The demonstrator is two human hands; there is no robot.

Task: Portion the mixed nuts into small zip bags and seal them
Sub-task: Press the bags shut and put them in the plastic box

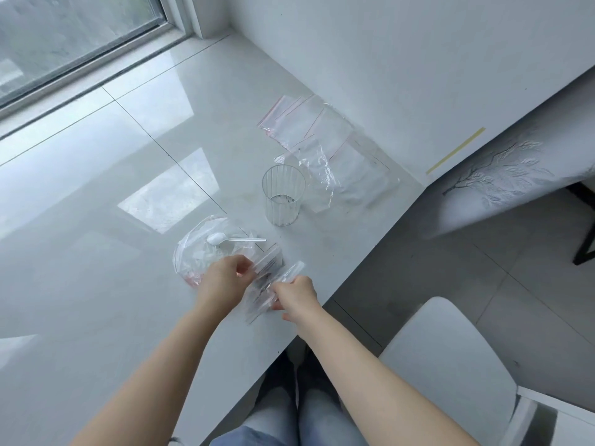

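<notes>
While the left hand [225,278] pinches one filled zip bag [269,263], right-hand fingers [280,305] grip another bag [289,273].

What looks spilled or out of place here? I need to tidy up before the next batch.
Nothing looks spilled. The empty zip bags lie fanned loosely by the wall, and a crumpled plastic wrapper sits beside the clear cup. The white spoon rests across the large bag.

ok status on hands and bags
Left hand and right hand both pinching small zip bags. Clear cup nearly empty. Nothing in the way.
</notes>
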